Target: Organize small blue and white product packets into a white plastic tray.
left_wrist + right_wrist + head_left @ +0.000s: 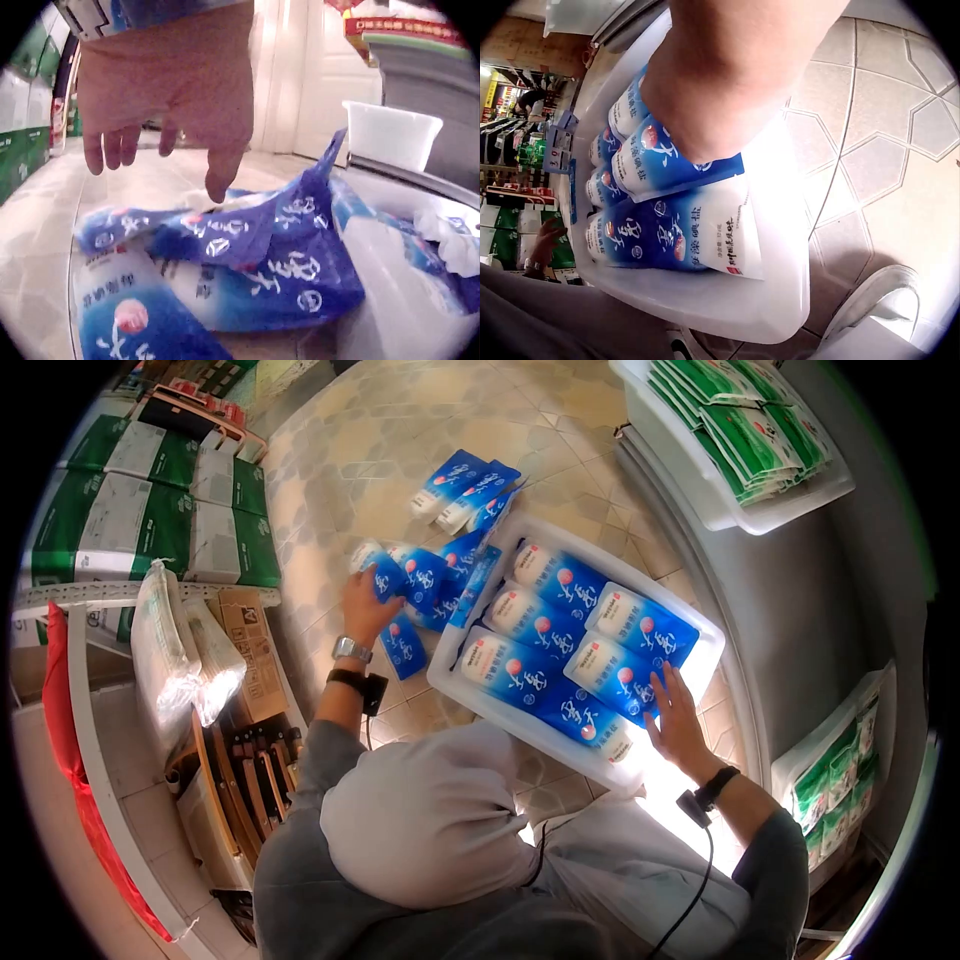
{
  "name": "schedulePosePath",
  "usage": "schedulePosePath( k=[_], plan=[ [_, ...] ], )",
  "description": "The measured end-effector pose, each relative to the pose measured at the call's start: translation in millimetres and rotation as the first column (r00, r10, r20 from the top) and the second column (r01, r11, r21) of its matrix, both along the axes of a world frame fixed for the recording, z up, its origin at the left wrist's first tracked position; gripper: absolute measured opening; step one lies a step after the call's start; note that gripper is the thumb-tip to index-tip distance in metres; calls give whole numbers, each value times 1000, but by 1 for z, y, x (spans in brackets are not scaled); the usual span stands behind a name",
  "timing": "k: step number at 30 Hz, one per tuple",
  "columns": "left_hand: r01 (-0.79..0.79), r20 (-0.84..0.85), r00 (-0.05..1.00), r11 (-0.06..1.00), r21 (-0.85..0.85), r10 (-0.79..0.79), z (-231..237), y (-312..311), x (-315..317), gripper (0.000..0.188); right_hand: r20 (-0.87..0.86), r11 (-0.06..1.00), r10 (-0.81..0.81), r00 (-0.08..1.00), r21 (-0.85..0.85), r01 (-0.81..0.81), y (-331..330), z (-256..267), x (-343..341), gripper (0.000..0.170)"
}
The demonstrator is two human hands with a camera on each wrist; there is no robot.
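Several blue-and-white salt bags (579, 622) lie in two overlapping rows inside a white plastic bin (484, 703) on the floor. Over a loose heap of the same bags (425, 573), just left of the bin, is my left hand (368, 606). In the left wrist view its fingers hang spread and loosely bent above the crumpled bags (300, 262), with nothing gripped. My right hand (680, 728) rests with extended fingers on the bags at the bin's right side. In the right wrist view its fingertips are hidden behind the hand, above a top bag (641, 165).
Green-and-white cartons (140, 510) are stacked at the left, above hanging knives (262, 780) and a cardboard box (252, 650). At the upper right stands a white tub (800, 500) of green packets. More green packets (840, 780) sit at the lower right.
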State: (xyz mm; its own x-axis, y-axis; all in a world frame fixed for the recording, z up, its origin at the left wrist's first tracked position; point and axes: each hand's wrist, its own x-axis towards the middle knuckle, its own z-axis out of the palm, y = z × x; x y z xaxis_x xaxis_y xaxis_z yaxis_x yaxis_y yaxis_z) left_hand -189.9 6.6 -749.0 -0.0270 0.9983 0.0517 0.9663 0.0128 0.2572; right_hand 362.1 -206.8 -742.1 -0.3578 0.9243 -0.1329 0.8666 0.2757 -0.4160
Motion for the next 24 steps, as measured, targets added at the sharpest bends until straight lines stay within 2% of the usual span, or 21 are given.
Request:
schedulePosePath(
  k=[3,4,7,8,11,13,15,17,19,20,21,23,24],
  plan=[
    [67,-163,984,998,-13,-68,-4,-2,23,80,3,1000,-8,1000,-23,8,0,0,0,68],
    [75,-243,967,997,-3,-74,-20,5,19,75,0,1000,-9,1000,-24,9,-1,1,-1,68],
    [-32,-281,960,995,-95,4,-37,18,16,66,-5,1000,-21,1000,-21,21,1,4,0,65],
    [-65,-277,960,995,-73,42,-38,19,17,46,-11,1000,-25,1000,-17,25,1,3,0,64],
    [-36,-305,952,983,-182,-22,-56,37,-22,23,-33,999,-51,998,-7,51,0,7,-2,60],
    [-65,-354,933,998,-2,60,-30,47,-27,13,-47,999,-52,998,0,52,1,10,0,59],
    [-56,-437,890,984,172,127,-16,64,-66,16,-55,998,-52,997,22,53,2,14,2,58],
    [-167,-440,868,970,176,230,84,46,-10,19,-84,997,-48,995,54,52,4,15,3,57],
    [33,-227,974,974,224,19,151,17,28,21,-117,991,-50,992,117,63,11,26,-2,55],
    [15,-10,1000,991,136,-13,185,-1,58,21,-140,989,-49,989,129,68,14,30,-4,54],
    [15,208,978,999,44,-24,206,-19,89,21,-164,987,-49,985,141,72,18,34,-8,54],
    [123,412,904,992,1,-113,214,-46,127,22,-270,989,-21,963,134,59,27,43,-18,51],
    [254,203,946,967,20,-253,211,-54,141,21,-341,993,-6,940,112,48,30,47,-24,50]
  ],
)
